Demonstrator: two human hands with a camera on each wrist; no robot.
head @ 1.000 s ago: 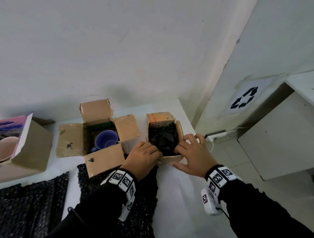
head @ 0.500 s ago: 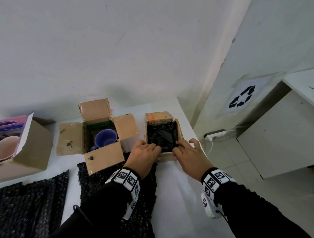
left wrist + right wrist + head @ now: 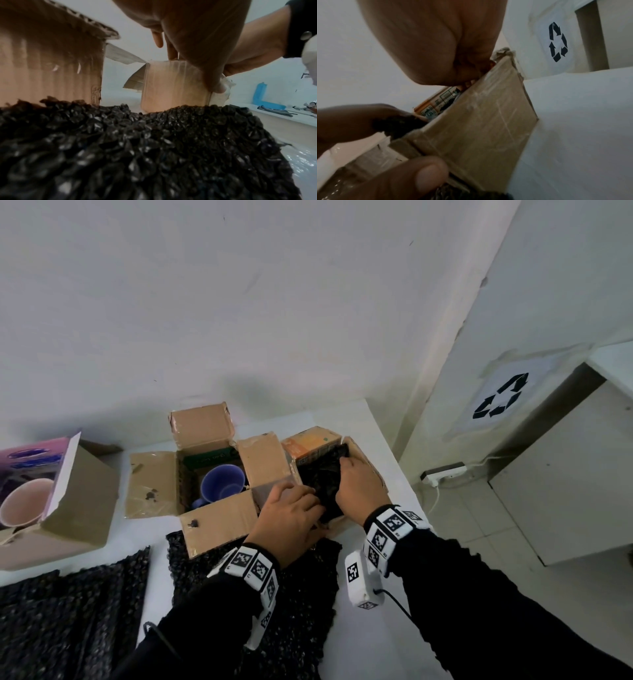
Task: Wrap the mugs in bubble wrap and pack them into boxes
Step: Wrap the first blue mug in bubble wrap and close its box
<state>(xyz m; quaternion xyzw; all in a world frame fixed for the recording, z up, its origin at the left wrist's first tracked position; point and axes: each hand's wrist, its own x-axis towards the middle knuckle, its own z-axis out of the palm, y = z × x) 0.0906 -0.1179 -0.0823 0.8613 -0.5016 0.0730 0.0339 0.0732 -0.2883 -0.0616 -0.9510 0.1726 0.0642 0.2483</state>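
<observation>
A small cardboard box [image 3: 363, 454] stands at the table's right side with a mug wrapped in black bubble wrap [image 3: 322, 484] inside. My left hand [image 3: 306, 503] grips the box's near wall [image 3: 171, 86]: the thumb [image 3: 214, 83] presses its outside and the fingers hook over the rim onto the wrap [image 3: 397, 125]. My right hand [image 3: 346, 467] reaches into the box from the right, fingers curled down over the bundle's far side. The mug itself is hidden by the wrap. A bare blue mug [image 3: 222, 484] sits in the open box [image 3: 212, 522] to the left.
A pink mug [image 3: 24, 501] sits in a third box [image 3: 82, 494] at the far left. Black bubble wrap sheets [image 3: 291, 594] [image 3: 68, 611] lie on the white table [image 3: 370, 645] in front of the boxes. The table edge, a power strip [image 3: 445, 470] and a recycling bin [image 3: 500, 402] are to the right.
My right hand has moved from the box's outer right side into the box onto the wrapped bundle. My left hand has slid forward over the near rim.
</observation>
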